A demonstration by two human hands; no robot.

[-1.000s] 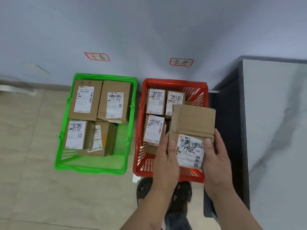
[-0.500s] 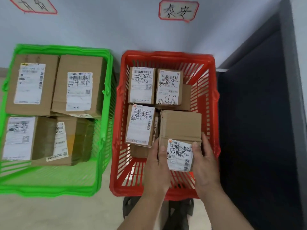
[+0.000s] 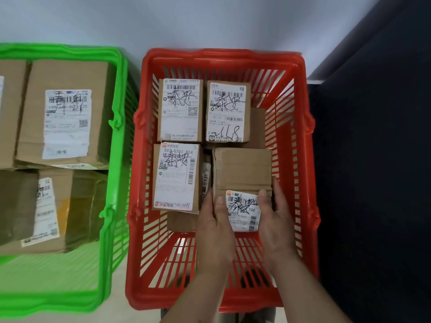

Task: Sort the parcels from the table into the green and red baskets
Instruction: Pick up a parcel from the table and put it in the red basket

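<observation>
– Where is the parcel?

– The cardboard parcel (image 3: pixel 242 171) sits inside the red basket (image 3: pixel 144 206), in its near right part, label side up, with the white shipping label (image 3: pixel 243 210) at its near end. Whether it already rests on the basket floor I cannot tell; the hands cover its near edge.

– And the hands?

– The left hand (image 3: pixel 215 231) grips the parcel's near left edge, thumb on top. The right hand (image 3: pixel 276 220) holds the near right edge, thumb on the label, fingers curled down the side.

– What else is in there?

– Three labelled boxes: one just left of the held parcel (image 3: pixel 177 178), two at the far end (image 3: pixel 179 110) (image 3: pixel 228 110). Left of the red basket stands the green basket (image 3: pixel 114 183), holding larger cartons (image 3: pixel 63 115).
</observation>
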